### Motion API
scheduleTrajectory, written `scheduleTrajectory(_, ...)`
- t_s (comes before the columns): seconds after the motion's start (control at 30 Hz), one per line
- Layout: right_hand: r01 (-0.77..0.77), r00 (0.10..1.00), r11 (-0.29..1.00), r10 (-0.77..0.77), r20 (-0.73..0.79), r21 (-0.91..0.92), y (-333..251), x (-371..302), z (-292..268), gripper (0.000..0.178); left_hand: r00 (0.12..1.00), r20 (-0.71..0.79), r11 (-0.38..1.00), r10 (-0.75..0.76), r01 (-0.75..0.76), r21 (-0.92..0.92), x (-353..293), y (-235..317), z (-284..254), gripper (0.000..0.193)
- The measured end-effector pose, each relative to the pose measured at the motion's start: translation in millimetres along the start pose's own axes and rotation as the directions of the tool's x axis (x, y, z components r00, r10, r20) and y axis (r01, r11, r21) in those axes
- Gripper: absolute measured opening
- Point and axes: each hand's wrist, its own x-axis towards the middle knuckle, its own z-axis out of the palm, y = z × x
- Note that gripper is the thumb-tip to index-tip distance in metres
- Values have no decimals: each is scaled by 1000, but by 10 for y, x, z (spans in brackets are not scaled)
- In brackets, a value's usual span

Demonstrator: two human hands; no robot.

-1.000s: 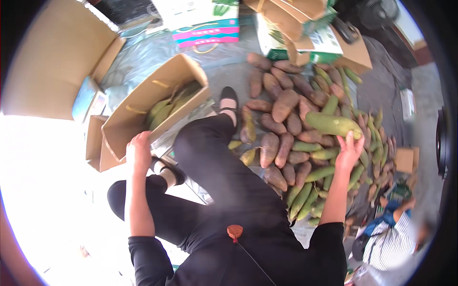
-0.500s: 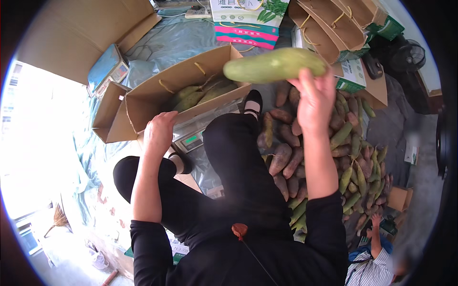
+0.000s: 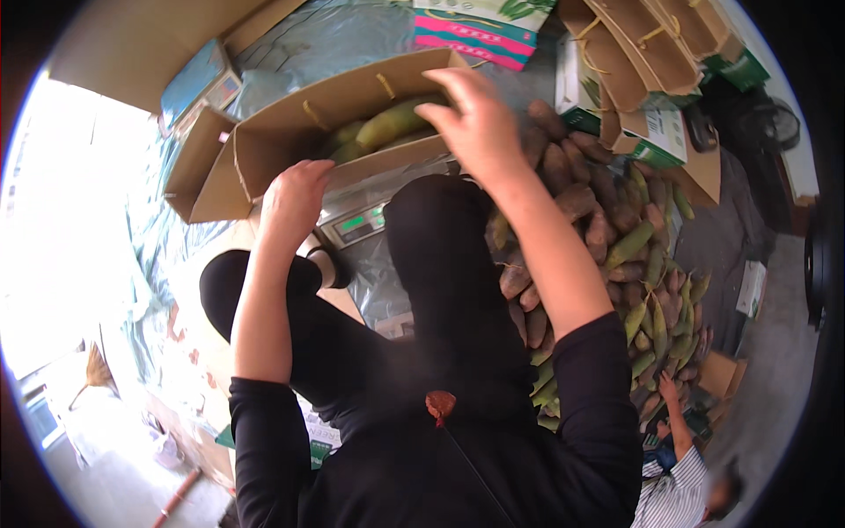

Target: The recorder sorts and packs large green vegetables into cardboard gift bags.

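The left hand (image 3: 294,195) rests at the near edge of an open box (image 3: 387,168), fingers close together; whether they grip it cannot be told. The right hand (image 3: 480,125), thumb and fingers wide apart, is over the box's right end, beside a green radish (image 3: 390,125) lying inside. A scale (image 3: 356,227) shows below the box, a vegetable pile (image 3: 629,245) to the right

Washed-out daylight glare at left, dimmer right side, fisheye bending toward black rim, faint haze over black trousers (image 3: 444,282).

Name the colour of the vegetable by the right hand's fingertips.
The vegetable is yellowish green; head view shows it.
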Motion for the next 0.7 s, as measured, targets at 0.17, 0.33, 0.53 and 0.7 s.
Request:
scheduleTrajectory(0.17,-384,922,917,386,2,109,642,-572,-367,27,999,-40,999,-22,24,49,-16,-66,-37,22)
scheduleTrajectory(0.33,-681,732,728,677,76,74,1165,-1693,-770,23,998,7,998,-61,61,7,6,-3,-69,25)
scheduleTrajectory(0.53,-659,683,688,717,140,-304,1490,-3262,-796,23,996,-58,996,-70,67,-53,-26,-18,-74,23)
scheduleTrajectory(0.7,-798,527,554,832,173,-236,1369,-4090,-813,22,995,-91,995,-46,38,-87,29,7,-45,23)
